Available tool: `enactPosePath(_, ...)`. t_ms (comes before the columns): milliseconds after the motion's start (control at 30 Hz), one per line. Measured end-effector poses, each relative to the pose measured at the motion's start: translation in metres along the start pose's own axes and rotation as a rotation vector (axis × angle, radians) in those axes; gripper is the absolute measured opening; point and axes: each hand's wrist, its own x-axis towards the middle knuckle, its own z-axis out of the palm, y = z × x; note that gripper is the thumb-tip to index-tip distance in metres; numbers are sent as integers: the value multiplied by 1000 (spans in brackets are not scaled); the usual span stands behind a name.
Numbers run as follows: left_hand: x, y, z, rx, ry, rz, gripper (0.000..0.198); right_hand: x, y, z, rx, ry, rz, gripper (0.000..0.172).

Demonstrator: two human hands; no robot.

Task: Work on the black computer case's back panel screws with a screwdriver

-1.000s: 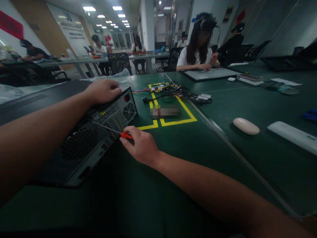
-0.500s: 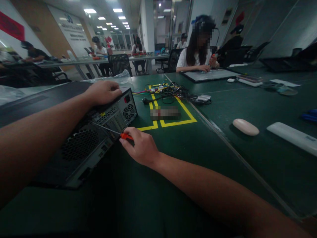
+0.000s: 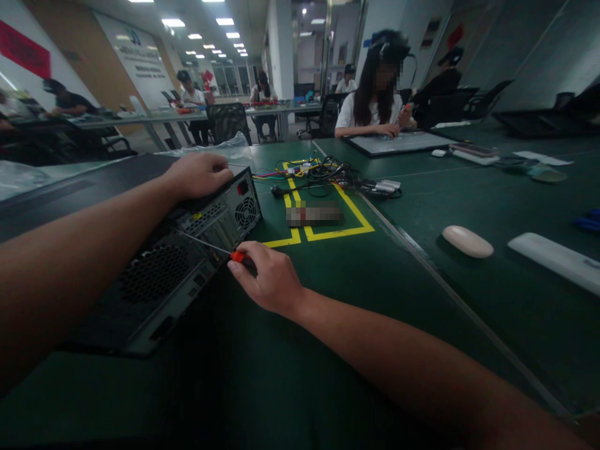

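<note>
Your right hand grips a screwdriver by its orange handle, thumb and fingers pinched round it, just beside the back panel of the computer case. The thin shaft runs from that hand away to the left, up to the panel; the tip lies close to your left forearm, and whether it sits in a screw is too dim to tell. Your left hand rests on top of the case near its rear edge, fingers bent; you cannot tell from here whether they grip that edge. The case lies under your left hand and to the left of your right hand, with a fan grille just beyond your right fingers and a larger honeycomb vent below your left wrist. On the green desk, past your right hand, a blurred-out object lies within yellow tape, and beyond it sits a tangle of cables. Well to the right of your right hand are a pale oval object and a long white object. Far beyond both your hands, a co-worker leans over a flat panel.
</note>
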Motion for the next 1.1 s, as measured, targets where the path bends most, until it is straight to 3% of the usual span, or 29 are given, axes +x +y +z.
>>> enactPosePath(467, 1, -1, 2, 26, 2, 13, 47, 1, 1, 1, 78, 5, 10, 37)
enactPosePath(700, 1, -3, 3, 30, 14, 29, 47, 1, 3, 1, 23, -4, -36, 24)
enactPosePath(1100, 1, -2, 3, -1, 26, 19, 46, 1, 4, 2, 5, 2, -30, 25)
